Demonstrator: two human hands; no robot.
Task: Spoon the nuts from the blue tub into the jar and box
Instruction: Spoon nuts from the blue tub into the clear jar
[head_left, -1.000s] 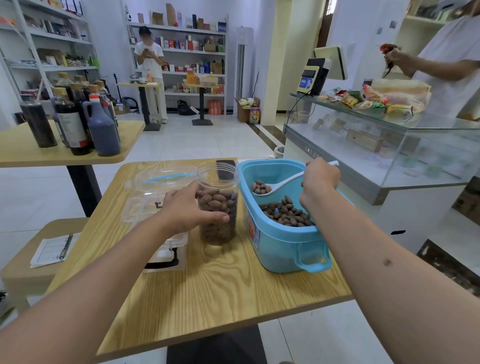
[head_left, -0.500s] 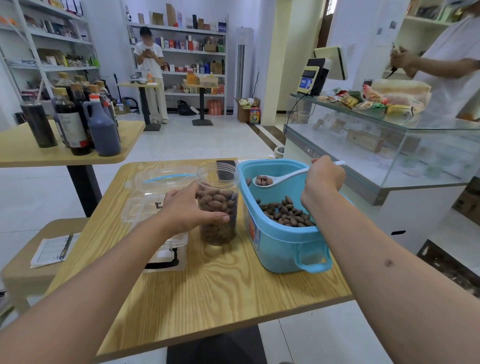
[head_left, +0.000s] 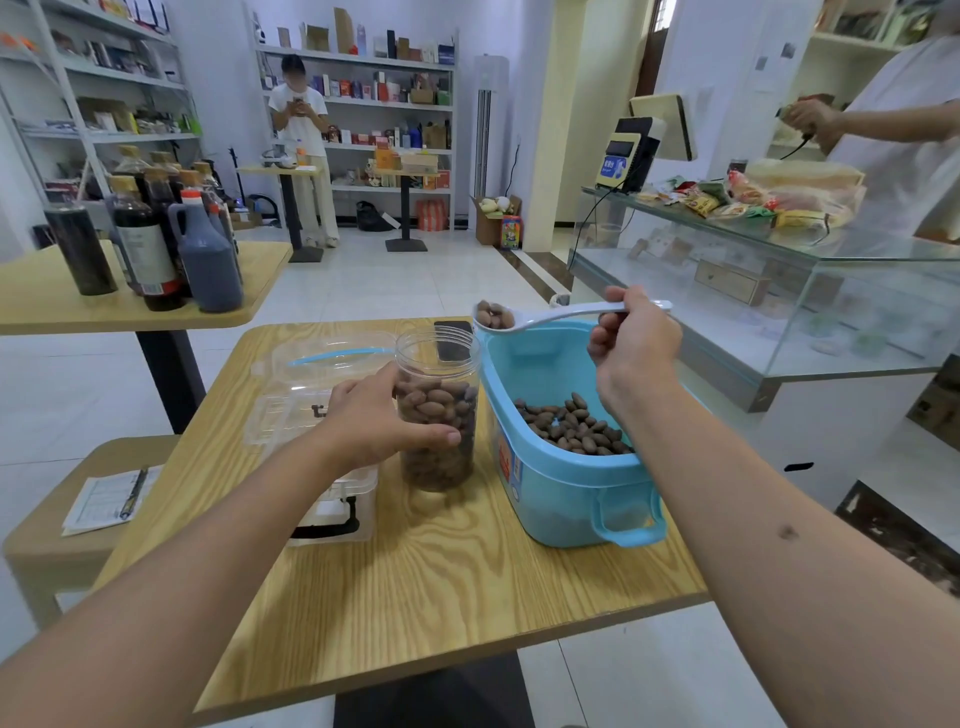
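A blue tub (head_left: 566, 493) with brown nuts (head_left: 571, 428) in its bottom stands on the right of the wooden table (head_left: 415, 582). My right hand (head_left: 631, 345) grips the handle of a white spoon (head_left: 524, 314); its bowl holds a few nuts and hovers above the tub's far left rim, next to the jar's mouth. The clear jar (head_left: 439, 410), more than half full of nuts, stands left of the tub. My left hand (head_left: 379, 421) curls round its side. The clear plastic box (head_left: 317, 415) sits left of the jar, partly behind my hand.
A dark phone (head_left: 453, 338) lies behind the jar. Another table with dark bottles (head_left: 156, 244) stands at the back left, a glass counter (head_left: 779, 291) on the right with a person behind it. A stool with papers (head_left: 109, 499) is at the lower left.
My right hand has lifted the spoon, loaded with nuts, up out of the tub and leftward toward the jar's mouth. My left hand has stayed on the jar.
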